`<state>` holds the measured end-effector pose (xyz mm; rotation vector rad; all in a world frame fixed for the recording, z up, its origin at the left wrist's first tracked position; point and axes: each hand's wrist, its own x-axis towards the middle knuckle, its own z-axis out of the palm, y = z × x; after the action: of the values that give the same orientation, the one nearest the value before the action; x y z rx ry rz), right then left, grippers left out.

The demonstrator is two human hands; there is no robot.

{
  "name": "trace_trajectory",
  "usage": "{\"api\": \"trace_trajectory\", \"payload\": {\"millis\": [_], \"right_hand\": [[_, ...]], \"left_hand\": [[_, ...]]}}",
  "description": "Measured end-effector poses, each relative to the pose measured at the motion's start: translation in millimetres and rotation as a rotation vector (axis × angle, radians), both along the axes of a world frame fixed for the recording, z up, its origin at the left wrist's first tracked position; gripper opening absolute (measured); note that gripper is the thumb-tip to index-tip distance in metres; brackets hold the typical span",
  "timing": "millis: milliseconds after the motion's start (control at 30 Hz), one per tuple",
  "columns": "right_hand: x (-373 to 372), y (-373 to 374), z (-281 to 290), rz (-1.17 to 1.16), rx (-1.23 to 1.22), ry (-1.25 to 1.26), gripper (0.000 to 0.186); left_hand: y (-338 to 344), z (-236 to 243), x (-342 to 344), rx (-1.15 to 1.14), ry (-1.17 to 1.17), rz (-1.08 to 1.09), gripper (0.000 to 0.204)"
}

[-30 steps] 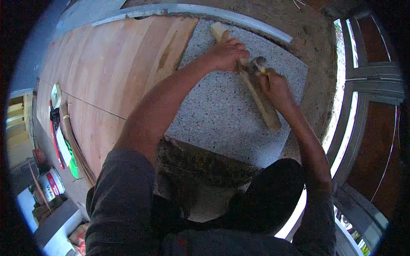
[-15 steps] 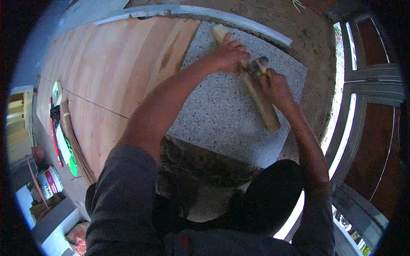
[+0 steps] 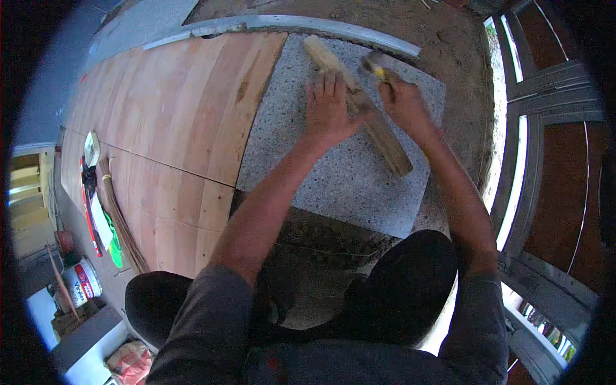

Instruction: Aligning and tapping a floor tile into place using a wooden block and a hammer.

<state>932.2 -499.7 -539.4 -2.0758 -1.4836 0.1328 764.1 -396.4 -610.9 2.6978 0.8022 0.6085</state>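
A long wooden batten (image 3: 390, 149) lies diagonally on a speckled grey terrazzo tile (image 3: 276, 179). My left hand (image 3: 327, 115) rests against its left side, fingers stretched out and slightly apart, with the thumb reaching onto the wood. My right hand (image 3: 404, 102) is closed round a hammer (image 3: 377, 68) with a yellow part below its dark head, held at the batten's upper right side. Whether the head touches the wood or tile, I cannot tell.
Pale wooden boards (image 3: 154, 109) lie left, bearing a bundle of thin sticks (image 3: 119, 218), a red level (image 3: 86, 186) and small items. A white bucket (image 3: 86, 282) stands lower left. A pale metal strip (image 3: 321, 25) runs behind the tile; a dark-framed door (image 3: 558, 192) is at right.
My left hand has moved left and straightened its fingers from curling over the batten. My right hand and hammer have moved upward. The view has shifted slightly.
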Motion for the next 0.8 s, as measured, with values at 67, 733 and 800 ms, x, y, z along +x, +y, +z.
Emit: {"api": "trace_trajectory", "payload": {"millis": [67, 733, 800], "right_hand": [[1.5, 18.6, -11.6, 0.031, -0.046, -0.036, 0.037], [-5.2, 68.6, -17.7, 0.085, -0.216, -0.054, 0.042], [-4.9, 67.6, -19.8, 0.084, -0.117, -0.078, 0.040]], "left_hand": [[-11.1, 1.7, -0.8, -0.016, 0.079, 0.021, 0.112], [-13.4, 11.0, 4.9, -0.068, 0.235, 0.043, 0.115], [-13.7, 11.0, 4.7, -0.101, 0.267, 0.043, 0.115]]}}
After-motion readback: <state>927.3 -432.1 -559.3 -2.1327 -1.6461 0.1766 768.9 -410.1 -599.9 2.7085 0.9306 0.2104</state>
